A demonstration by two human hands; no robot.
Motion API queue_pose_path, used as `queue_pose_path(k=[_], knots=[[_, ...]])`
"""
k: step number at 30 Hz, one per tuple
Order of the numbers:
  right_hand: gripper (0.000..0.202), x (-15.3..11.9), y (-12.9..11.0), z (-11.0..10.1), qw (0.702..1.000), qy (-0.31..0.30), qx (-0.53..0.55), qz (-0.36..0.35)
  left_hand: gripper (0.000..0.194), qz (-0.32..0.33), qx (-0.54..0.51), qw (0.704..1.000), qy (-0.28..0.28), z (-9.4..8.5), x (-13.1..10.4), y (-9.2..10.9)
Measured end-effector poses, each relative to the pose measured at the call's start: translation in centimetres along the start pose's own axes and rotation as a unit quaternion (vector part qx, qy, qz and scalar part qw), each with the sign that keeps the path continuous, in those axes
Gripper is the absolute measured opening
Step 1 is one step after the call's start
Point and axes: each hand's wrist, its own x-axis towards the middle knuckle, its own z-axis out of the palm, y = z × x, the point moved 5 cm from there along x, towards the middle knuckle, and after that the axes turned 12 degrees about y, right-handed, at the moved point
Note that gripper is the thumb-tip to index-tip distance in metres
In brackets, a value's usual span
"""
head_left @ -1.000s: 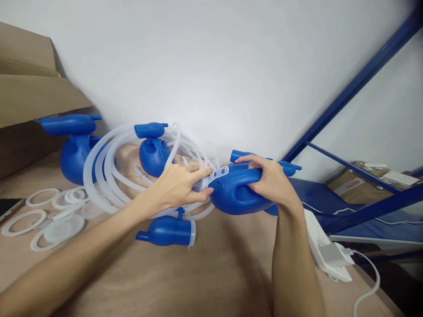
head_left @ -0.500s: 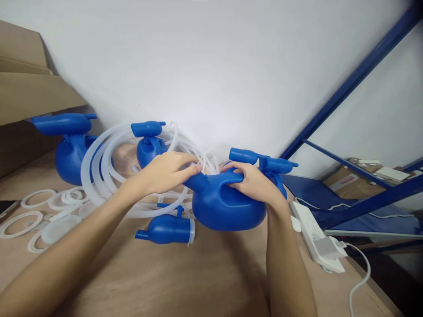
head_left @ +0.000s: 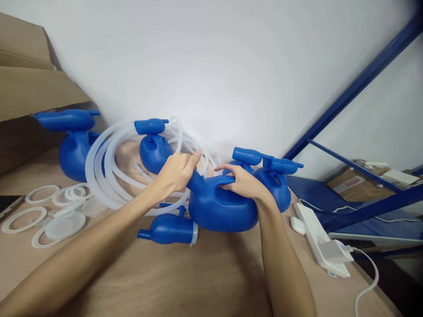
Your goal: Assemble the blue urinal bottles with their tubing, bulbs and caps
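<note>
As L hand (head_left: 177, 170) clasps neck (head_left: 197, 181) of smooth, bulbous blue plas. jug (head_left: 223, 212), R hand (head_left: 243, 181) grips handle (head_left: 225, 179).

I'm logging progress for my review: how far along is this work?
Looks done: four blue bottles farther back carry blue spouts. In hand: the front blue bottle, left hand around its neck, right hand at its handle. Apparently left: the loose spout lies sideways, not fitted. The neck opening is hidden.
</note>
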Motion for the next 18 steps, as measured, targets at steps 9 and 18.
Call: queue_pose_path(k=[9, 18], knots=[[0.065, -0.4, 0.6, 0.1, 1.0, 0.001, -0.019, 0.01, 0.062, -0.03, 0.138, 0.99, -0.028, 0.1, -1.1, 2.2], [0.048, -3.8, 2.5, -0.1, 0.997, 0.04, -0.049, 0.035, 0.042, 0.042, 0.084, 0.994, 0.062, 2.1, -1.3, 2.5]])
